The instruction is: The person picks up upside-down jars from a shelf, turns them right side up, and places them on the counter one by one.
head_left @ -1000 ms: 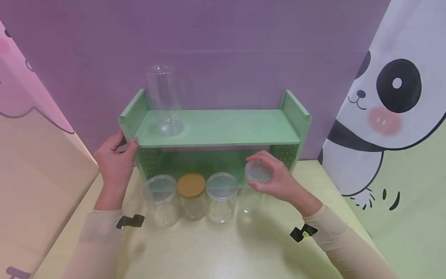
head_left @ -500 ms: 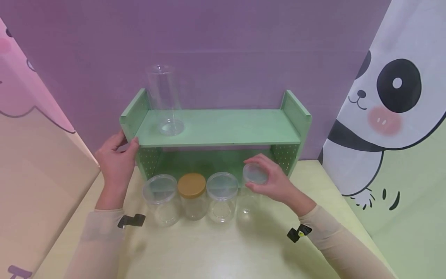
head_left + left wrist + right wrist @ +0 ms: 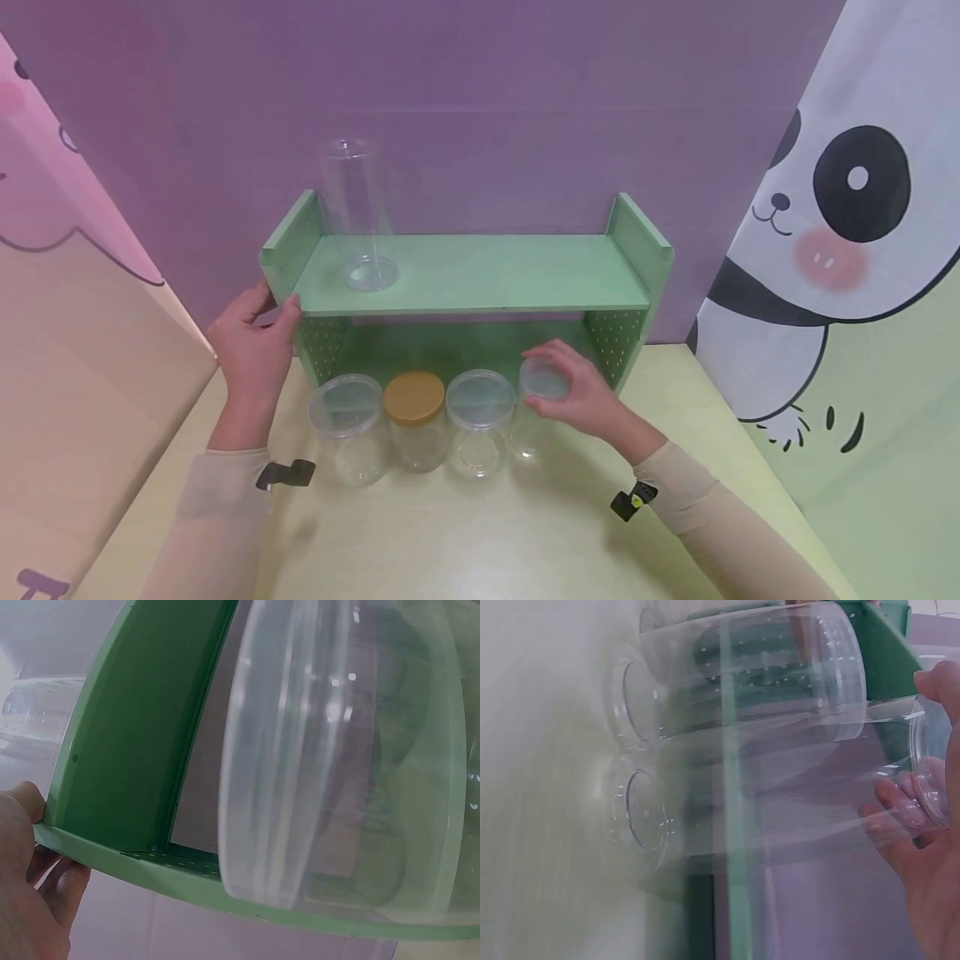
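My left hand [image 3: 253, 346] grips the left side panel of a green two-tier shelf [image 3: 480, 271], thumb at the front edge and fingers behind. My right hand [image 3: 585, 396] holds a slim clear jar [image 3: 802, 799] around its round lid [image 3: 544, 379]. This jar is upright on the table, at the right end of a row before the shelf. Beside it is a wider clear jar [image 3: 480, 454] with a clear lid. Further left come a jar with a tan lid [image 3: 414, 398] and another wide clear jar [image 3: 352, 454]. Part of the slim jar is hidden behind my right fingers.
A tall clear jar [image 3: 356, 208] stands on the left of the shelf's upper board. The row of jars partly covers the lower compartment's front. Behind the shelf rises a purple wall [image 3: 480, 117], and a panda-printed panel [image 3: 840, 233] flanks the pale table [image 3: 450, 542] on the right.
My right hand has shifted a little to the left with the slim jar, closer to the neighbouring wide jar. My left hand keeps its grip on the shelf panel.
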`<state>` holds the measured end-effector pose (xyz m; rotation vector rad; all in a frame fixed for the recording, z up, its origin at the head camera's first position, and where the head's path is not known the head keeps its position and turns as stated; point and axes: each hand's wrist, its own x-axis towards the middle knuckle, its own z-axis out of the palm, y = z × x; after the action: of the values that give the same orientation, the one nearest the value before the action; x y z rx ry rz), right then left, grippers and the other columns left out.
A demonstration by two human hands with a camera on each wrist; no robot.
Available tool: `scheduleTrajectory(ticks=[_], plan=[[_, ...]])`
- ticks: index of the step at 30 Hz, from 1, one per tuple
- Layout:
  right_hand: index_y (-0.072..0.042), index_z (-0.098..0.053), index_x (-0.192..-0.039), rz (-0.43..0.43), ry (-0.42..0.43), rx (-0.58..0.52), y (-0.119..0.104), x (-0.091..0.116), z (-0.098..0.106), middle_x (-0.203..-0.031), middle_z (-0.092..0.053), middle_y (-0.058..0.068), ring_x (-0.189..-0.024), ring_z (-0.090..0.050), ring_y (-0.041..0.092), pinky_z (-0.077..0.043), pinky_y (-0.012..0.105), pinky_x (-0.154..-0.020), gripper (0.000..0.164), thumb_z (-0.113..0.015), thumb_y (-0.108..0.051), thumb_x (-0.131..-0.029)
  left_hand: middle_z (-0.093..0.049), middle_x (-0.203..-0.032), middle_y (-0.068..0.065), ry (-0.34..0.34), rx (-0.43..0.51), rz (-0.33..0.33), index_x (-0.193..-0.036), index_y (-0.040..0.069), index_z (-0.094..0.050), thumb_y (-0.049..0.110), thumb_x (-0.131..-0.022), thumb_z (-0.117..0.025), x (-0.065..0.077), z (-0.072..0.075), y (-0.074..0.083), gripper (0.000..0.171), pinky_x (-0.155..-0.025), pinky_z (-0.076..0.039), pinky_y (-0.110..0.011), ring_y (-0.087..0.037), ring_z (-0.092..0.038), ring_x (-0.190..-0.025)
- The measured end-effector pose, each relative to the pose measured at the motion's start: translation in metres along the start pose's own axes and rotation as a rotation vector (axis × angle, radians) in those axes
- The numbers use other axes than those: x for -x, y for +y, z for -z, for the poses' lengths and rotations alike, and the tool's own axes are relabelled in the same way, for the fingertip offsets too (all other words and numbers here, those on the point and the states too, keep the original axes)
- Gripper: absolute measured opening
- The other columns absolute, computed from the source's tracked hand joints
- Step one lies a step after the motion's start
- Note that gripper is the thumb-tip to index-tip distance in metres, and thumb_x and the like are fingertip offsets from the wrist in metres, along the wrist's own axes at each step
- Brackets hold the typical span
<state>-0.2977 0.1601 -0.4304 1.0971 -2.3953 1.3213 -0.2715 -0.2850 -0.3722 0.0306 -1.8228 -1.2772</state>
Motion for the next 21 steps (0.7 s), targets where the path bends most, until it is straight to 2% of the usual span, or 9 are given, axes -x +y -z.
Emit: scheduleTrajectory(ticks=[11,21], plan=[[-0.010,-0.068,-0.145,-0.057,-0.004,0.013,0.013,0.001,-0.006,-0.137,-0.068,0.003,-0.126,-0.066,0.026,-0.054,0.054,-0.114,0.064,-0.093,-0.012,-0.087,-0.080,-0.114,-0.017,0.003,-0.024,-0.027,-0.132,0.016,-0.082,0.006,-0.099,-0.076,0.002,0.000,0.000,0.035,-0.074,-0.057,-0.007,0.002,-0.071,-0.098],[-0.011,-0.068,-0.147,-0.106,0.025,-0.012,0.017,0.001,-0.010,-0.139,-0.068,0.003,-0.127,-0.065,0.025,-0.055,0.052,-0.113,0.066,-0.096,-0.011,-0.087,-0.081,-0.115,-0.015,0.013,-0.006,-0.015,-0.131,0.018,-0.083,0.006,-0.098,-0.077,0.002,-0.001,-0.001,0.035,-0.074,-0.058,-0.008,0.002,-0.071,-0.097]])
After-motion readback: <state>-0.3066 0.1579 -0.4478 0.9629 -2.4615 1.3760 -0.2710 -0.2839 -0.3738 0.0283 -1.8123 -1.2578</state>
